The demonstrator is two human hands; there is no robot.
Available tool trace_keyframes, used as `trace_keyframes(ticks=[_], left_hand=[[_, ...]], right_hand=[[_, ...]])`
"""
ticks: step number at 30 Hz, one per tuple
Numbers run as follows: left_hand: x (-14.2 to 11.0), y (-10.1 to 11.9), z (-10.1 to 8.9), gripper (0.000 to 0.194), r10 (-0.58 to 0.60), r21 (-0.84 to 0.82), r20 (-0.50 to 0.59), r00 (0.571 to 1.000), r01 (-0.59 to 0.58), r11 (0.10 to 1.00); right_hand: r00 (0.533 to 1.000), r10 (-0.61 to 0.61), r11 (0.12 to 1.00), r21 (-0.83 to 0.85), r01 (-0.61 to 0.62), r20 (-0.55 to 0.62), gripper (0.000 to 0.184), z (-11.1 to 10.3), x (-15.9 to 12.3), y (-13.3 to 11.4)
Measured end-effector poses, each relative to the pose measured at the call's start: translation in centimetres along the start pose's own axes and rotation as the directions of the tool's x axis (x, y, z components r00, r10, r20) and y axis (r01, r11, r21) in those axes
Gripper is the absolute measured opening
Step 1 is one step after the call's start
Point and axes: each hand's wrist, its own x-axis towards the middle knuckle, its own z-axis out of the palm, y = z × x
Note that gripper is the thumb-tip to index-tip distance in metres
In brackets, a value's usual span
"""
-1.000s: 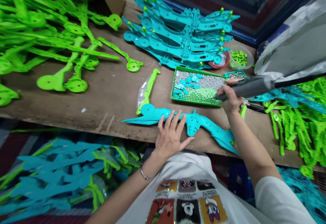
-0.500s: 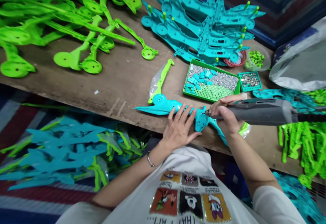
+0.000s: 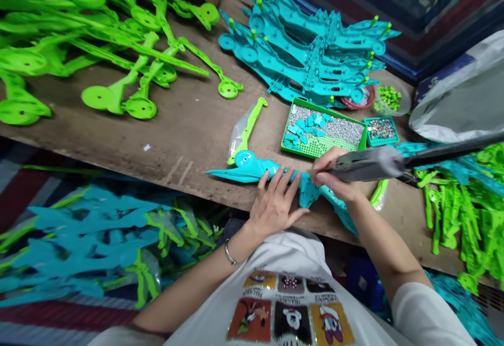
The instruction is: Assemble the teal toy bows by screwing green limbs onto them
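Observation:
Across the table's near edge lies a long teal plastic body [image 3: 226, 173], with a bright green arm [image 3: 252, 125] at its left end and a second green arm [image 3: 380, 191] at its right, each beside clear plastic film. My left hand [image 3: 273, 199] rests flat on the body's middle, fingers stretched out. My right hand [image 3: 334, 175] is wrapped around a dark grey power screwdriver [image 3: 370, 164], held nearly level just right of my left hand. Its tip is hidden behind my fingers, over the teal body.
Behind stands a green tray [image 3: 315, 149] of screws and small teal pieces, with a small teal basket [image 3: 381, 130] of metal parts beside it. Teal shells [image 3: 311, 46] are stacked at the back. Green arms [image 3: 102, 96] pile up left; finished-looking pieces [image 3: 94, 225] lie below the table.
My right hand and the screwdriver have shifted left; the tool's rear end has swung and its tip is now hidden. My left hand stays on the teal body.

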Motion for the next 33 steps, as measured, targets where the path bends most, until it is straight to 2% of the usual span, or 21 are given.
trace_keyframes(ticks=[2,4,5,7,10,15,20,26,33], left_hand=[[0.0,0.0,-0.1,0.084,0.007,0.001,0.003,1.000,-0.007,1.000],[0.1,0.1,-0.2,0.086,0.011,0.000,0.000,1.000,-0.011,1.000],[0.1,0.1,-0.2,0.087,0.008,-0.001,-0.002,1.000,-0.008,1.000],[0.0,0.1,-0.1,0.087,0.001,-0.002,-0.010,1.000,-0.001,1.000],[0.0,0.1,0.0,0.086,-0.001,-0.002,-0.012,1.000,0.001,1.000],[0.0,0.1,0.0,0.085,-0.005,-0.004,-0.013,1.000,0.005,1.000],[0.0,0.1,-0.1,0.085,-0.006,-0.020,-0.009,1.000,0.005,1.000],[0.0,0.1,0.0,0.086,-0.008,-0.022,-0.011,1.000,0.008,1.000],[0.0,0.2,-0.2,0.086,-0.008,0.009,0.011,1.000,0.008,1.000]], right_hand=[[0.985,-0.070,0.996,0.045,0.078,-0.156,0.022,-0.7,0.7,-0.6],[0.922,-0.148,0.986,0.014,0.164,-0.357,0.020,-1.7,1.6,-0.6],[0.890,-0.162,0.985,-0.019,0.171,-0.426,0.021,-2.1,1.9,-0.3],[0.867,-0.148,0.989,-0.076,0.127,-0.476,0.023,-2.9,2.5,0.5],[0.867,-0.129,0.990,-0.110,0.086,-0.482,0.025,-3.5,2.9,2.3],[0.856,-0.132,0.991,-0.078,0.107,-0.500,0.026,-3.2,3.1,4.0],[0.856,-0.120,0.993,-0.065,0.101,-0.503,0.024,-3.1,3.3,4.2],[0.901,-0.128,0.991,-0.025,0.129,-0.415,0.022,-3.5,3.5,4.2],[0.881,-0.134,0.991,-0.044,0.128,-0.454,0.022,-3.5,3.5,4.7]])
